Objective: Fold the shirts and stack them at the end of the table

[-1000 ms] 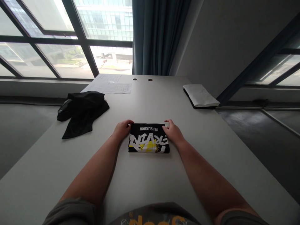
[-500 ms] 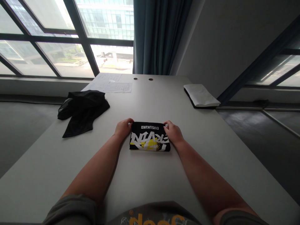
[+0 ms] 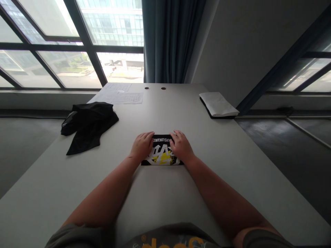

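A folded black T-shirt [image 3: 162,153] with white lettering and a yellow patch lies on the white table in front of me; its print reads upside down from here. My left hand [image 3: 143,145] rests palm down over its left part, fingers stretched toward the far edge. Over the right part lies my right hand [image 3: 180,144], its fingers apart and pointing at the same far edge. Both hands touch the cloth from above and cover the ends of the lettering. The thumbs are partly hidden.
A crumpled black garment [image 3: 90,124] lies on the left of the white table [image 3: 165,193]. Printed papers [image 3: 124,94] are at the far left, and a folded white cloth [image 3: 218,104] over something black is at the right edge. A blue curtain [image 3: 167,41] hangs behind.
Both hands have moved inward from the T-shirt's far corners, where they pinched it, and now lie flat on top of it. The T-shirt remains in about the same place.
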{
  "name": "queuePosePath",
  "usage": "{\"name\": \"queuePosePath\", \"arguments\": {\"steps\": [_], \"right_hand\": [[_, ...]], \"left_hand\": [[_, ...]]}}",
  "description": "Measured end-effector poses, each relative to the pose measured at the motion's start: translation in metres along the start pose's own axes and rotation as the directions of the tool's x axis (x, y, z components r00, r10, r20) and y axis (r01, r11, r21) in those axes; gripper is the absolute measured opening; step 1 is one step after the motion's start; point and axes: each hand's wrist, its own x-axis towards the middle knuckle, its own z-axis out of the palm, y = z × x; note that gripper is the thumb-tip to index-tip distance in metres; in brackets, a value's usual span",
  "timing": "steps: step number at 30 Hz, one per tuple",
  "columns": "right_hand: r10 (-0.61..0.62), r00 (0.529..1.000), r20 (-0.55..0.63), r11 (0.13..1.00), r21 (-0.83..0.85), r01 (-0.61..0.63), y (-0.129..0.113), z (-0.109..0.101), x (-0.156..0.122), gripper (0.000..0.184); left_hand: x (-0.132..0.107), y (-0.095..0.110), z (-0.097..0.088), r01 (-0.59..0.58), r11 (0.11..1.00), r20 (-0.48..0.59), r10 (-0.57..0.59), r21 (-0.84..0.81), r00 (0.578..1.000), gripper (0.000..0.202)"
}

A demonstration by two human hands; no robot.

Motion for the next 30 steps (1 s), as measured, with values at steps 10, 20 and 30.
{"name": "queuePosePath", "arguments": {"steps": [10, 20, 30], "right_hand": [[0.136, 0.963, 0.234, 0.988, -0.103, -0.114, -0.013, 0.022, -0.006, 0.066], [0.182, 0.957, 0.227, 0.980, -0.125, -0.157, -0.012, 0.020, -0.007, 0.067], [0.180, 0.945, 0.272, 0.984, -0.033, -0.177, 0.011, 0.023, 0.000, 0.064]], "left_hand": [[-0.009, 0.026, 0.030, 0.043, 0.994, 0.235, -0.066, 0.101, 0.970, 0.058], [-0.007, 0.018, 0.033, 0.231, 0.966, 0.173, -0.248, 0.115, 0.953, 0.067], [0.002, -0.024, 0.027, 0.161, 0.987, 0.252, -0.162, 0.024, 0.954, 0.060]]}}
